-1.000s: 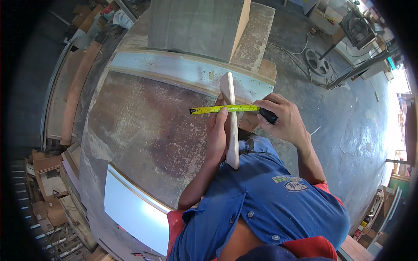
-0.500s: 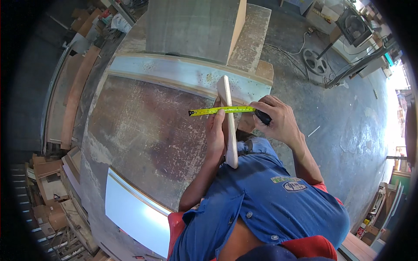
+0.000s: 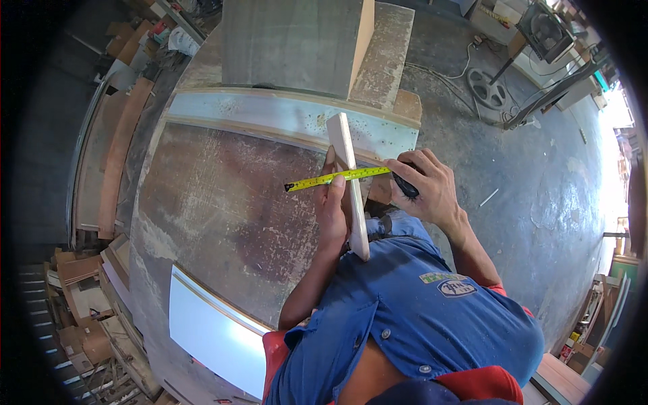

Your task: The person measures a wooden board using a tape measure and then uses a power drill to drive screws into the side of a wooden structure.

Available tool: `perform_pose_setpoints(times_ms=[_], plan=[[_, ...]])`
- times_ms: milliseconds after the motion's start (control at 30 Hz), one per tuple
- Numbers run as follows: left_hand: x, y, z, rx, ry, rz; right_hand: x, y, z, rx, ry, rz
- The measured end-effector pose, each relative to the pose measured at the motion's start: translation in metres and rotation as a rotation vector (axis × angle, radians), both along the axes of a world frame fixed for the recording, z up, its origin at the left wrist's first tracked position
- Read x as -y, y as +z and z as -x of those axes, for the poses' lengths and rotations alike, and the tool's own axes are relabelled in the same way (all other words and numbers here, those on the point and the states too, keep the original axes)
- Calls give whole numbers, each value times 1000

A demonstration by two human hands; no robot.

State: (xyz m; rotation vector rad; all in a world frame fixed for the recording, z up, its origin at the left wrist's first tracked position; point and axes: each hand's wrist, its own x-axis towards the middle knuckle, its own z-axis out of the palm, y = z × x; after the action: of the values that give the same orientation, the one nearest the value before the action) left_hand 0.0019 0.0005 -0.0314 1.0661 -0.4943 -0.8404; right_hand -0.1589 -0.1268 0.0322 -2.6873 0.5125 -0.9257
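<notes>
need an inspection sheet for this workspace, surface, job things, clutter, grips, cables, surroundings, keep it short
surface: scuffed brown tabletop with pale worn patches
job's things: flat pale wooden piece, narrow edge facing up; yellow tape blade crossing it, drawn from a black tape-measure case
clutter: long pale-blue panel with wooden edge strips across the tabletop; brown cardboard boxes at lower left
left grip: bare left hand holding the wooden piece, thumb at the blade
right grip: bare right hand around the case
cables: thin pale cable loosely curved on the smooth grey floor
surroundings: grey spoked wheel-shaped base at upper right
</notes>
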Motion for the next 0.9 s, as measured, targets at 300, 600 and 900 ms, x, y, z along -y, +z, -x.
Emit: perform_pose_setpoints(times_ms=[300,600,900], plan=[[3,-13,-4,-195,3,-12,10,3,3,37,29,-18],[12,-20,-2,-124,70,-59,11,-4,6,-45,21,-51],[12,-6,0,-91,116,-71,14,-4,1,-46,50,-50]])
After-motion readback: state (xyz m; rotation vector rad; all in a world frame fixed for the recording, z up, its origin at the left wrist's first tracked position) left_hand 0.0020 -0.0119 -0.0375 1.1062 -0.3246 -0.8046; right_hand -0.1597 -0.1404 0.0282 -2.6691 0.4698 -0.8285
